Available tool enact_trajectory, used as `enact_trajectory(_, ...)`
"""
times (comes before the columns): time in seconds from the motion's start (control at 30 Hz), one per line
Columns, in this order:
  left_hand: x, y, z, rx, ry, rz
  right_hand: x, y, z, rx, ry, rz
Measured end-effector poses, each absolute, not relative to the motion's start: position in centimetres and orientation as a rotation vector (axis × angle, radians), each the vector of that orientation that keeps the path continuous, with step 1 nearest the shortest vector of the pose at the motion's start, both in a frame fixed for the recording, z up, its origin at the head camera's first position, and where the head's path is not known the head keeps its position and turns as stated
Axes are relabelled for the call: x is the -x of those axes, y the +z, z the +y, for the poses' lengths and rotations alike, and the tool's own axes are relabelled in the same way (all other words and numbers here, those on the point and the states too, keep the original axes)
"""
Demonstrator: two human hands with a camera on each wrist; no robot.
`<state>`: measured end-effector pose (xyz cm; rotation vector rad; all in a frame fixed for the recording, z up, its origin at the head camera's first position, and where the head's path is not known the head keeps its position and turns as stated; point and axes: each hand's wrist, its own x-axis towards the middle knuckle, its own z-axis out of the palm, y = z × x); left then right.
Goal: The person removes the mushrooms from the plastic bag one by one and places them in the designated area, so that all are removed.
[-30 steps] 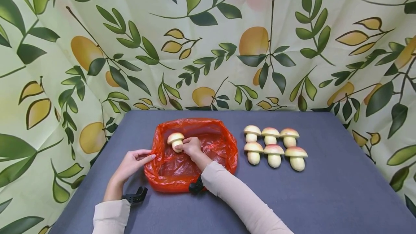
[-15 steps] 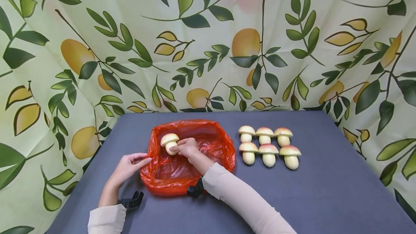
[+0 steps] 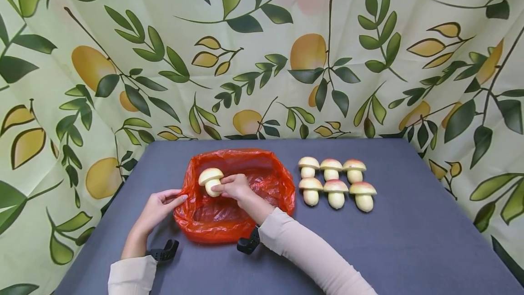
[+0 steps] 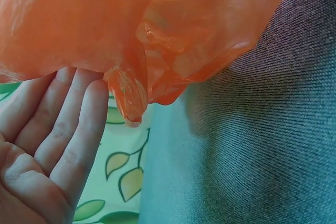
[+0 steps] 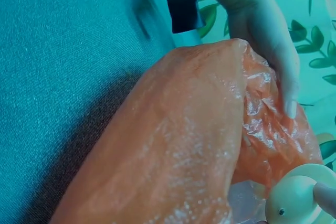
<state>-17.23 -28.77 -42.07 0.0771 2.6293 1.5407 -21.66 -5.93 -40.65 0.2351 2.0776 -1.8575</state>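
Observation:
A red plastic bag (image 3: 229,233) stands with its mouth spread wide on the table. My left hand (image 3: 157,211) is at the bag's left rim, thumb and fingers pinching its edge; in the left wrist view its straight fingers (image 4: 71,156) reach up to the plastic. Inside the bag's mouth, my right hand (image 3: 237,188) pinches a mushroom (image 3: 210,176) with a pale yellow cap by its stem. The cap tilts up and to the left. In the right wrist view this mushroom (image 5: 294,200) shows its stem end at the lower right corner.
Right of the bag, several more mushrooms (image 3: 335,193) with reddish-yellow caps lie in two rows on the grey table (image 3: 393,249). A leaf-and-fruit patterned cloth (image 3: 262,76) hangs behind and along the sides. Black wrist mounts (image 3: 165,251) sit on both wrists.
The mushroom in the right hand has shifted slightly left within the bag's mouth, its cap tipping a little. The left hand stays at the rim. The whole head view has shifted slightly.

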Motion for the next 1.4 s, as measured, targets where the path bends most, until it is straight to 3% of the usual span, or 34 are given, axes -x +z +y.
enact_trajectory(1.4,17.1,-41.9,-28.7,-0.132,1.554,2.614,20.9,-41.9,-0.9,-0.253,-1.97,1.812)
